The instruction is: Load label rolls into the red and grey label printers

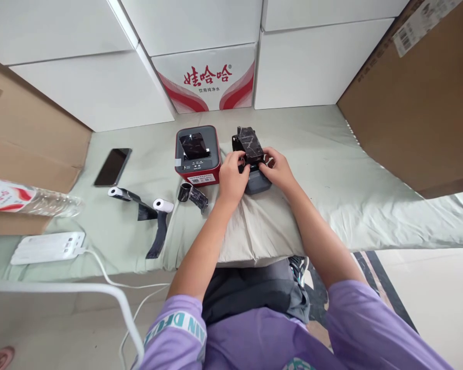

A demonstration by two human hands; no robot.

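A small dark grey printer [256,181] stands on the pale green cloth, its black marbled lid [250,142] tilted up and open. My left hand [231,177] grips the printer's left side, fingers curled at the lid hinge. On the right side my right hand [277,167] holds the same device, fingertips at the opening under the lid. What sits inside the opening is hidden by my fingers.
A red-sided printer [197,154] stands just left. Three paper rolls with dark strips [120,193] [162,205] [185,192] lie on the cloth, with a phone [113,166], a white power strip [48,247] and a water bottle [23,199]. White cartons [204,79] and a brown box [420,103] wall the back and right.
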